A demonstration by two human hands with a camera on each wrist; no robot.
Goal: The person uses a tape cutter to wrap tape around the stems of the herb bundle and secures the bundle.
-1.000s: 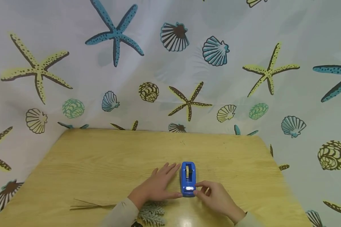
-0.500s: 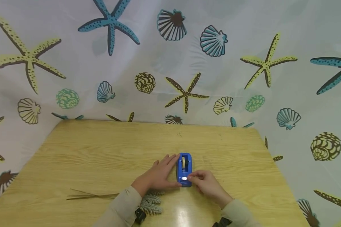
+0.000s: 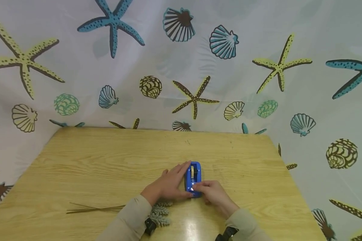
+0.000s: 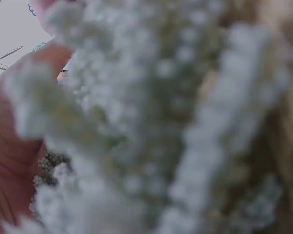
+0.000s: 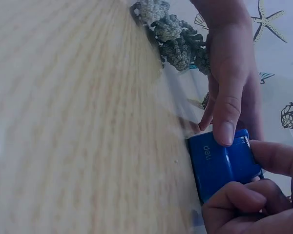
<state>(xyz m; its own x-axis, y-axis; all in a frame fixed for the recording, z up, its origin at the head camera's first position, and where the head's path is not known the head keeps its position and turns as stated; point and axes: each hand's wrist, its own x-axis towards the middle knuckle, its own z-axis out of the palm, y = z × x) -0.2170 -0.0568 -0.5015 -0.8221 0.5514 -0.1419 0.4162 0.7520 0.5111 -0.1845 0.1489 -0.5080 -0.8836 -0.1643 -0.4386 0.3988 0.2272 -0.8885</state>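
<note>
A blue tape dispenser (image 3: 198, 174) with a roll of tape (image 3: 192, 171) stands on the table before me. My left hand (image 3: 168, 186) spans its left side, fingertips at the rear corner and thumb at the front; in the right wrist view the left thumb (image 5: 228, 114) presses on the blue body (image 5: 212, 163). My right hand (image 3: 216, 195) reaches over the serrated cutter (image 5: 246, 141), thumb and index finger pinching at the tape's end, which they largely hide. In the right wrist view, the other fingers of the right hand (image 5: 263, 209) are curled.
Frosted grey-green artificial sprigs (image 3: 160, 214) lie under my left forearm, their thin stems (image 3: 93, 210) stretching left across the wooden table (image 3: 108, 160). These sprigs (image 4: 136, 97) fill the left wrist view, blurred. A cloth (image 3: 157, 60) printed with starfish and shells hangs behind.
My right hand has moved from the dispenser's right edge left onto the cutter. The left fingertips have come up against the rear corner. The head view has tilted down slightly.
</note>
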